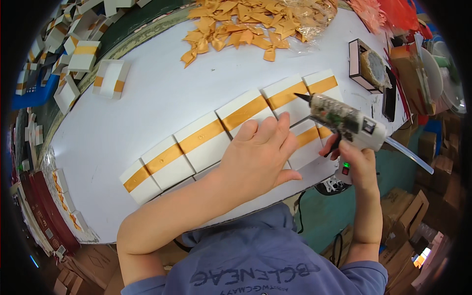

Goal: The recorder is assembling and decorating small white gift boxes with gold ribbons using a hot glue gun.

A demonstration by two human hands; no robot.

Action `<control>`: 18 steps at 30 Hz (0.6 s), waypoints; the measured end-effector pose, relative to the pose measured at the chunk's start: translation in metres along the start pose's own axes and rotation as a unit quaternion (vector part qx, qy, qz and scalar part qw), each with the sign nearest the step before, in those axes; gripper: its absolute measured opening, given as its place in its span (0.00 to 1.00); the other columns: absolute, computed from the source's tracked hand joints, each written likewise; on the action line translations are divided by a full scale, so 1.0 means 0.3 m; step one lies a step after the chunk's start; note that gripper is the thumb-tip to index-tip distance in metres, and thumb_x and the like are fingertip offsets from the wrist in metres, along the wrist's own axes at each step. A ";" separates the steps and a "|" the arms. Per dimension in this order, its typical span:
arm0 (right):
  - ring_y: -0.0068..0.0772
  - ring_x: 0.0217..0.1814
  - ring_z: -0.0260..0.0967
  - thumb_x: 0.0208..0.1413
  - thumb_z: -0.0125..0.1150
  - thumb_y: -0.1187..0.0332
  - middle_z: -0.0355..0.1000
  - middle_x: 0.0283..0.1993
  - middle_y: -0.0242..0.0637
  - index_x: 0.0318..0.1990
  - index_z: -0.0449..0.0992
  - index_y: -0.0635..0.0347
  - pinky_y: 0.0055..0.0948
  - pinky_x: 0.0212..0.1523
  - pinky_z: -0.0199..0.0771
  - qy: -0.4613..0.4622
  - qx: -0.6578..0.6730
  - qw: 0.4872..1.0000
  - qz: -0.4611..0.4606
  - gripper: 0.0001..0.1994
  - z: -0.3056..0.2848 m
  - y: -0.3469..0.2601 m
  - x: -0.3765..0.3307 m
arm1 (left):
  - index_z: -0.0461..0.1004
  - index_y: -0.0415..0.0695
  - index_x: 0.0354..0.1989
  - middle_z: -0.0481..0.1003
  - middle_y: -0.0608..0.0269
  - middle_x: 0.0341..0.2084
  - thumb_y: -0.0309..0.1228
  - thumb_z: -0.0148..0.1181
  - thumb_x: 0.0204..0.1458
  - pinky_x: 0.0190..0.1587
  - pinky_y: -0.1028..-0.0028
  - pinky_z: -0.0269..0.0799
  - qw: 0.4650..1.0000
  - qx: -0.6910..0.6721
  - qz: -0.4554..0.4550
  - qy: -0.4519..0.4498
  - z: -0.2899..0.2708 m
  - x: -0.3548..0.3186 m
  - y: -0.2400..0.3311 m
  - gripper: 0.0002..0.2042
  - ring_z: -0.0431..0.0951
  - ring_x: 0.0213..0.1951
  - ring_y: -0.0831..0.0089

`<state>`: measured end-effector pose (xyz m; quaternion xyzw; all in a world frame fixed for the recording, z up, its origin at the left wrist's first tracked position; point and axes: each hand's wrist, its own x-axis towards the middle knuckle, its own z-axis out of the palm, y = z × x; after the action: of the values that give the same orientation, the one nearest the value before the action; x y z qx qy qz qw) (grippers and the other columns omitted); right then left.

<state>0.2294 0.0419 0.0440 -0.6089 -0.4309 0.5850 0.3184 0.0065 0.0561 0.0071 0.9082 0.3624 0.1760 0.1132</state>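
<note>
Head view: the gun (pixel 351 120) is in the right hand (pixel 359 160), above the right end of a row of boxes (pixel 209 153). Right hand — clamped around the handle (pixel 344 174). Body: pale rigid plastic, roughly tubular, dark-mottled toward the front. Nozzle (pixel 302 97): dark, tapered cone. Glue stick (pixel 410 155): clear, smooth rod protruding from the rear. Switch light (pixel 346 165): green, lit.

Orientation: the long axis slants from the nozzle at upper left to the rear at lower right. The nozzle points left and slightly away from the person, over the ribbon (pixel 246 113); contact cannot be determined.

Boxes: 6 in the far row — flat, square-edged, matte white, arranged side by side. Glossy gold ribbon crosses each. The near row is partly hidden by the left arm (pixel 182 201).

Left hand (pixel 263 152): thumb and fingers apart, back upward, over the middle boxes; whether it presses on them cannot be determined.

Table (pixel 113 147): smooth, white. Bows (pixel 236 19): folded gold ribbon, heaped along the far edge, beside crinkled clear film (pixel 314 27).
</note>
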 end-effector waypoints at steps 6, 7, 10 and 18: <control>0.23 0.31 0.67 0.50 0.56 0.64 0.71 0.31 0.35 0.43 0.69 0.64 0.21 0.29 0.65 0.026 -0.132 0.991 -0.011 0.16 0.006 -0.024 -0.007 | 0.67 0.45 0.35 0.66 0.57 0.48 0.52 0.65 0.29 0.43 0.71 0.53 0.998 0.049 -0.002 -0.039 -0.001 0.032 0.019 0.29 0.62 0.41 0.69; 0.23 0.31 0.67 0.50 0.56 0.64 0.71 0.31 0.35 0.43 0.69 0.64 0.21 0.29 0.65 0.028 -0.131 0.991 -0.012 0.16 -0.008 -0.019 -0.007 | 0.67 0.45 0.35 0.66 0.57 0.48 0.53 0.65 0.29 0.43 0.71 0.53 0.998 0.053 -0.004 -0.043 -0.003 0.039 0.021 0.29 0.62 0.41 0.69; 0.28 0.34 0.71 0.47 0.53 0.61 0.72 0.31 0.38 0.45 0.68 0.66 0.21 0.29 0.65 0.047 0.044 0.996 -0.062 0.21 -0.079 0.003 -0.018 | 0.67 0.45 0.35 0.67 0.57 0.47 0.54 0.63 0.29 0.42 0.71 0.53 1.000 -0.010 0.015 -0.001 0.014 0.097 0.027 0.28 0.62 0.41 0.69; 0.21 0.27 0.66 0.50 0.52 0.60 0.71 0.25 0.33 0.33 0.72 0.65 0.19 0.28 0.62 0.113 -0.071 0.990 -0.036 0.14 -0.123 0.023 0.021 | 0.68 0.45 0.35 0.67 0.57 0.47 0.56 0.61 0.31 0.43 0.71 0.53 0.999 0.013 0.040 -0.007 0.100 0.198 0.059 0.29 0.62 0.42 0.69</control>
<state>0.2666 0.0489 0.0391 -0.6760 -0.4546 0.4687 0.3417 0.0696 0.0826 -0.0003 0.9245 0.3273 0.1697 0.0968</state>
